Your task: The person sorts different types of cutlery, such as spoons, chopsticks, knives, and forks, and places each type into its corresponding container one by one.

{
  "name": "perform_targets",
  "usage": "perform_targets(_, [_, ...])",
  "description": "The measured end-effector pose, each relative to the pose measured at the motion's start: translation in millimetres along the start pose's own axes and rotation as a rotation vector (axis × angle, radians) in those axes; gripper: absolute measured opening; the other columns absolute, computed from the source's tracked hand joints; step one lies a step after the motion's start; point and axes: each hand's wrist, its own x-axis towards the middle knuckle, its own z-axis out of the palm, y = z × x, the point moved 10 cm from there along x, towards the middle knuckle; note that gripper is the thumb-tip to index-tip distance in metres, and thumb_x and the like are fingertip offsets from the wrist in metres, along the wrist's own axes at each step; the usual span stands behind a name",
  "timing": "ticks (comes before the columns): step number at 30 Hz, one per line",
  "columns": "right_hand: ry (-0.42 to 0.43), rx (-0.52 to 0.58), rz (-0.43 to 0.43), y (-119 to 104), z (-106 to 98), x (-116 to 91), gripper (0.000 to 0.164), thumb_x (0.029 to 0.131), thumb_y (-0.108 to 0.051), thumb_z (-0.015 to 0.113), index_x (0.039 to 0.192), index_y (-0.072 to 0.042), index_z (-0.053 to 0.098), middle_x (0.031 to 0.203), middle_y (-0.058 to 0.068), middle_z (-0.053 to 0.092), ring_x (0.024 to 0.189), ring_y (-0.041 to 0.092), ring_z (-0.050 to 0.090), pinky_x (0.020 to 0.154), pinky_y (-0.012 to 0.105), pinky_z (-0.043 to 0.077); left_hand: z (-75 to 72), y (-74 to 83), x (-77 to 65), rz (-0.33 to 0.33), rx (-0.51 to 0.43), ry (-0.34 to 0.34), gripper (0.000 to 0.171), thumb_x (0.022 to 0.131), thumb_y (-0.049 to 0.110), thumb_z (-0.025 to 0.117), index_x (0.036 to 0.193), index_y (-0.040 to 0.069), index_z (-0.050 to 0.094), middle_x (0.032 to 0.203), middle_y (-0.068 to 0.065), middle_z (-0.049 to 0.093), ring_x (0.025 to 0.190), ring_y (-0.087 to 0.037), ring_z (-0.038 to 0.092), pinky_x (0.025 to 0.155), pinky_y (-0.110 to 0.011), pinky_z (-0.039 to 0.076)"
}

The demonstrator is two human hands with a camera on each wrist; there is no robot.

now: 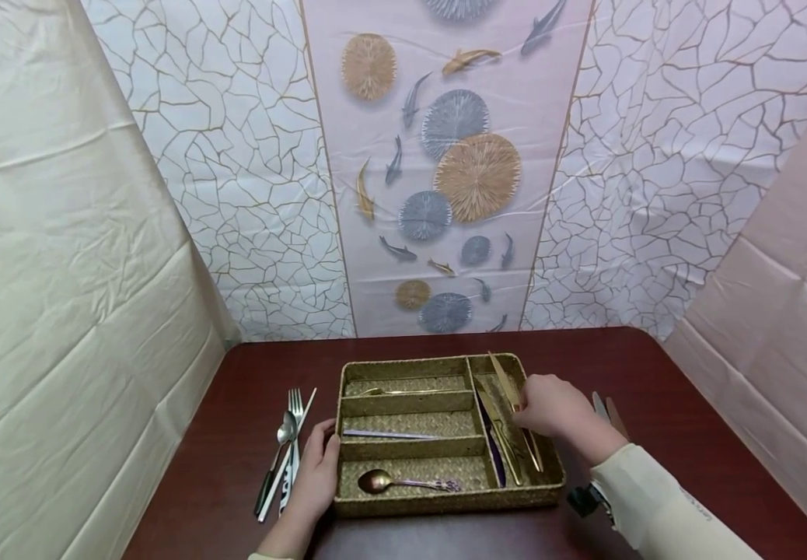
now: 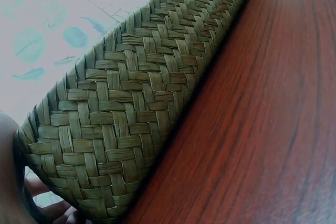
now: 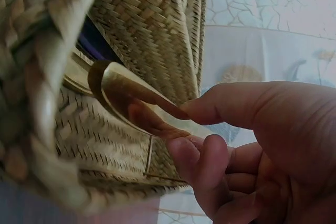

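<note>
My right hand (image 1: 553, 408) pinches a gold knife (image 1: 504, 379) between thumb and fingers, over the right compartment of a woven tray (image 1: 445, 507). In the right wrist view the rounded end of this gold knife (image 3: 123, 95) sticks out past the fingertips. Below it, another gold knife (image 1: 500, 434) and a purple-handled knife (image 1: 496, 459) lie in that compartment. My left hand (image 1: 314, 467) rests against the tray's left wall, fingers on the outside. In the left wrist view part of that hand shows beside the tray's front corner (image 2: 105, 150).
A patterned spoon (image 1: 375, 481), silver chopsticks (image 1: 389, 434) and a gold utensil (image 1: 403, 391) occupy the left compartments. Left of the tray lie a fork (image 1: 295, 400), a black-handled spoon (image 1: 284, 429) and a pale chopstick (image 1: 309, 408). Two blades (image 1: 599, 404) lie at right, partly behind my forearm.
</note>
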Motion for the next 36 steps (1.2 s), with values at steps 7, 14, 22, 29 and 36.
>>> perform_targets(7, [-0.026,-0.043,0.018,-1,13,7,0.052,0.094,-0.022,0.083,0.059,-0.02,0.044,0.053,-0.008,0.028,0.047,0.011,0.027,0.049,0.03,0.028,0.3,1.9,1.4,0.014,-0.01,-0.001,0.036,0.117,0.014,0.046,0.149,-0.002,0.053,0.148,-0.027,0.059,0.142,-0.044,0.052,0.118,-0.062,0.038])
perform_targets(14, [-0.063,-0.099,0.002,-5,25,9,0.037,0.09,-0.013,0.08,0.066,-0.016,0.052,0.057,-0.002,0.04,0.049,0.014,0.038,0.049,0.033,0.033,-1.4,-0.4,1.5,0.006,-0.002,0.01,0.037,0.116,0.015,0.047,0.149,-0.001,0.054,0.148,-0.027,0.059,0.141,-0.044,0.053,0.118,-0.062,0.038])
perform_targets(22, [-0.071,-0.119,-0.014,-10,35,13,0.025,0.088,-0.003,0.073,0.067,-0.012,0.063,0.053,0.001,0.058,0.045,0.017,0.051,0.047,0.033,0.039,0.5,-9.6,5.2,0.008,-0.015,0.013,0.036,0.116,0.015,0.049,0.149,0.001,0.055,0.148,-0.025,0.059,0.141,-0.042,0.053,0.117,-0.062,0.039])
perform_targets(29, [-0.091,-0.131,-0.022,-15,40,16,0.028,0.091,0.003,0.071,0.067,-0.011,0.065,0.05,0.0,0.059,0.043,0.015,0.057,0.047,0.03,0.042,0.3,-1.7,3.3,0.029,0.029,0.022,0.034,0.117,0.015,0.048,0.148,0.001,0.056,0.146,-0.026,0.059,0.139,-0.042,0.055,0.116,-0.061,0.04])
perform_targets(36, [-0.117,-0.125,-0.015,-14,48,20,0.021,0.093,0.006,0.069,0.079,-0.008,0.066,0.056,0.004,0.061,0.045,0.017,0.06,0.048,0.03,0.043,-2.0,0.3,-0.9,0.013,0.029,0.017,0.036,0.117,0.016,0.048,0.149,0.0,0.055,0.149,-0.028,0.057,0.144,-0.046,0.05,0.119,-0.064,0.036])
